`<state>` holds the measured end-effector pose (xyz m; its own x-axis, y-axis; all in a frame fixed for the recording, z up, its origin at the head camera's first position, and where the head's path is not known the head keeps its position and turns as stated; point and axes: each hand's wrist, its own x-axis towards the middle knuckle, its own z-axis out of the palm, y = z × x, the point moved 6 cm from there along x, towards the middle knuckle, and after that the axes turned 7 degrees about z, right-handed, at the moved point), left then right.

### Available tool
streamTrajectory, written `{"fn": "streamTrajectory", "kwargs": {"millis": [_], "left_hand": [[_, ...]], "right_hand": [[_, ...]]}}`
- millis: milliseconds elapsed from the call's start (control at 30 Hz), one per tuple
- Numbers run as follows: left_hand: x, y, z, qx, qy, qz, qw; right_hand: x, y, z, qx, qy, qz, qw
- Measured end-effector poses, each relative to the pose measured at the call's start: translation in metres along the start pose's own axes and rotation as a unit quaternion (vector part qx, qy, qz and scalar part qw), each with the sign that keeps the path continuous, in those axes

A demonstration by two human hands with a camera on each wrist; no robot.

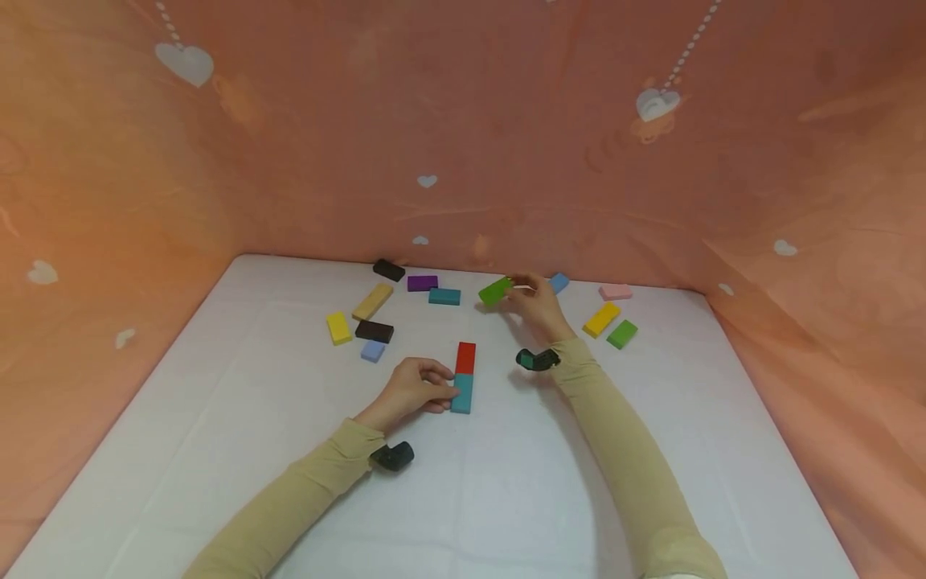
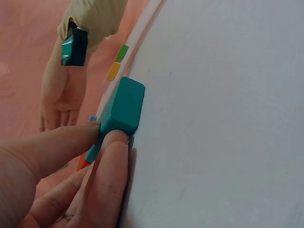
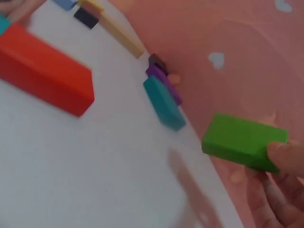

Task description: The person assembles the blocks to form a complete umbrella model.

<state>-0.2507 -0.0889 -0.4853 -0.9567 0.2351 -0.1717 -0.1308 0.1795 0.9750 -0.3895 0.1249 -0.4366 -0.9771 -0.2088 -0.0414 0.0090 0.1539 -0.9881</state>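
1. Head view: two blocks are being lined up end to end on the white desk (image 1: 521, 490), with the teal block (image 1: 463, 396) nearer and the red block (image 1: 466, 358) just beyond, touching. The teal one is being pinched from its left side by the left hand (image 1: 412, 388). Further back, the green block (image 1: 495, 291) is being held tilted by the right hand (image 1: 534, 304), while the purple block (image 1: 423, 283) is lying untouched to its left.

2. Left wrist view: the teal block is being nipped near its close end, thumb and finger drawn in with no slack. Stiff stuff by the look of it, probably light and not fragile, so nothing much is being risked by a firm squeeze.

3. Right wrist view: the green block is being gripped by one end only, thumb against fingers, and it seems to be hanging clear of the desk. The faces are looking smooth, maybe a tad slippery, so a hold nearer the middle of the long sides would probably be steadier. Exact weight can't be told, tbh.
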Motion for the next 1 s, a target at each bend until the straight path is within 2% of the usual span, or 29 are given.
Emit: {"fn": "streamTrajectory", "kwargs": {"millis": [133,300,533,833,1000], "left_hand": [[-0.001,0.000,0.001,0.002,-0.002,-0.001,1.0000],[-0.001,0.001,0.002,0.003,-0.001,0.002,1.0000],[-0.001,0.004,0.000,0.012,-0.002,0.003,0.9999],[-0.001,0.005,0.000,0.012,-0.008,0.003,0.9999],[-0.001,0.003,0.000,0.010,-0.009,0.001,0.9999]], "right_hand": [[-0.001,-0.007,0.003,0.006,0.004,-0.028,0.9996],[0.001,-0.011,0.011,-0.027,0.008,-0.049,0.9984],[0.005,0.001,0.029,-0.063,-0.026,-0.015,0.9976],[0.002,0.013,0.040,-0.099,-0.040,0.013,0.9942],[0.001,0.016,0.044,-0.125,-0.046,0.015,0.9909]]}}
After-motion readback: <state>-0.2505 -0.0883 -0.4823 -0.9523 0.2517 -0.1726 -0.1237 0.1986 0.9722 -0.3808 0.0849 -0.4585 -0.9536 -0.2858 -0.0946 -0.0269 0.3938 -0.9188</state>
